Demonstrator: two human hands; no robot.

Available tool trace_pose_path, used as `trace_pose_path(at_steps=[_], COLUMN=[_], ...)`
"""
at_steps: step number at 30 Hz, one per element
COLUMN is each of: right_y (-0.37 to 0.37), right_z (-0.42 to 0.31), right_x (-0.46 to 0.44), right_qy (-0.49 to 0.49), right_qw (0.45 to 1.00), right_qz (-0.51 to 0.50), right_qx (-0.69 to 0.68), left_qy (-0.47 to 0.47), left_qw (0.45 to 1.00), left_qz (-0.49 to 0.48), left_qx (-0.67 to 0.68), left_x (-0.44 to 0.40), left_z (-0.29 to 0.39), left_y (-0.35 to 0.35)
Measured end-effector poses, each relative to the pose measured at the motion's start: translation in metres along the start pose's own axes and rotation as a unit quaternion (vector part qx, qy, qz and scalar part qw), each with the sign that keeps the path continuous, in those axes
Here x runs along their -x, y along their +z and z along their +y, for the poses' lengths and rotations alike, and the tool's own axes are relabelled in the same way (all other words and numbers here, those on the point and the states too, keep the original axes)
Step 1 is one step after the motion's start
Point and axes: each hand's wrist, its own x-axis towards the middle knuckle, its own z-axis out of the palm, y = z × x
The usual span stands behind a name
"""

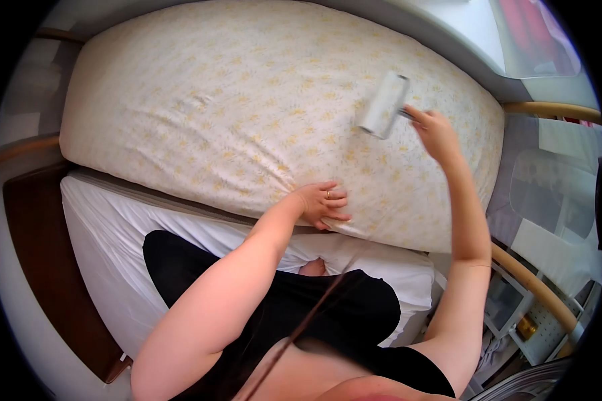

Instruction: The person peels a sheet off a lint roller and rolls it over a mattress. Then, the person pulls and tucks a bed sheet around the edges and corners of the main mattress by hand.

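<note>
A white lint roller [385,105] with a dark handle is in my right hand [435,134], over the right part of a mattress [234,100]. The mattress has a cream cover with yellow flowers. The roller is slightly blurred, and whether it touches the cover I cannot tell. My left hand [321,204], with a ring on one finger, lies with spread fingers on the near edge of the mattress. Wrinkles run through the cover to the left of that hand.
Below the mattress lies a white sheet [114,227], with my black-clad legs on it. A dark brown board [43,281] stands at the left. Wooden rails [535,287] and shelves with small items [525,327] are at the right.
</note>
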Motion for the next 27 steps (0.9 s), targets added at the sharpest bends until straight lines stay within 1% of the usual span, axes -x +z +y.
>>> trace_pose_path(at_steps=[1,2,3,4,6,8,9,11,12,13,14,15,16,17,18,19,20,21,23,24,25,26,27], right_y=[0.016,0.038,0.051,0.06,0.078,0.092,0.096,0.088,0.076,0.059,0.037,0.012,-0.013,-0.037,-0.06,-0.078,-0.075,-0.07,-0.051,-0.029,-0.007,0.019,0.045], right_z=[-0.063,-0.113,-0.166,-0.205,-0.225,-0.203,-0.181,-0.125,-0.096,-0.068,-0.046,-0.032,-0.023,-0.022,-0.034,-0.067,-0.076,-0.084,-0.169,-0.211,-0.258,-0.319,-0.383], right_x=[-0.02,-0.037,-0.046,-0.051,-0.042,-0.017,0.0,0.042,0.068,0.094,0.118,0.136,0.148,0.151,0.142,0.121,0.093,0.068,-0.008,-0.049,-0.09,-0.133,-0.175], right_qy=[-0.031,-0.118,-0.146,-0.175,-0.155,-0.136,-0.119,-0.075,-0.043,-0.006,0.035,0.08,0.123,0.157,0.18,0.214,0.2,0.185,0.131,0.065,0.015,-0.027,-0.066], right_qw=[0.999,0.992,0.988,0.982,0.986,0.988,0.989,0.988,0.984,0.976,0.963,0.943,0.918,0.898,0.878,0.89,0.923,0.949,0.986,0.995,0.999,0.999,0.998], right_qz=[-0.008,0.026,0.014,0.004,-0.05,-0.077,-0.092,-0.132,-0.159,-0.187,-0.217,-0.249,-0.276,-0.289,-0.298,-0.252,-0.198,-0.146,-0.066,-0.045,-0.033,-0.028,-0.024], right_qx=[-0.025,-0.04,-0.054,-0.068,-0.036,-0.016,-0.008,0.037,0.069,0.108,0.154,0.205,0.256,0.293,0.329,0.313,0.263,0.21,0.084,0.064,0.039,0.017,-0.008], left_qy=[-0.006,-0.013,-0.033,-0.063,-0.126,-0.213,-0.251,-0.275,-0.339,-0.409,-0.497,-0.583,-0.664,-0.735,-0.8,-0.85,-0.896,-0.929,-0.937,-0.928,-0.872,-0.794,-0.769], left_qw=[1.0,1.0,0.997,0.997,0.991,0.976,0.951,0.94,0.92,0.883,0.822,0.744,0.655,0.564,0.477,0.397,0.325,0.23,0.08,0.005,-0.077,-0.158,-0.191], left_qz=[-0.013,-0.026,-0.06,-0.04,-0.006,-0.037,-0.072,0.143,0.163,0.221,0.28,0.323,0.348,0.353,0.337,0.319,0.279,0.289,0.334,0.354,0.435,0.507,0.51], left_qx=[0.007,0.012,0.03,0.036,0.046,0.024,0.168,0.142,0.106,0.059,0.006,-0.046,-0.092,-0.128,-0.14,-0.138,-0.117,-0.033,0.068,0.119,0.211,0.297,0.335], left_x=[0.001,0.001,0.001,0.0,0.005,0.026,0.048,0.124,0.167,0.211,0.262,0.315,0.37,0.427,0.482,0.533,0.583,0.61,0.672,0.704,0.715,0.729,0.743], left_z=[0.002,0.004,0.007,0.014,0.034,0.067,0.086,0.123,0.141,0.154,0.165,0.175,0.183,0.188,0.194,0.199,0.199,0.196,0.18,0.174,0.166,0.158,0.149], left_y=[-0.003,-0.006,-0.009,-0.01,-0.014,-0.001,-0.03,-0.04,-0.07,-0.086,-0.094,-0.099,-0.099,-0.095,-0.093,-0.087,-0.078,-0.097,-0.104,-0.107,-0.12,-0.131,-0.137])
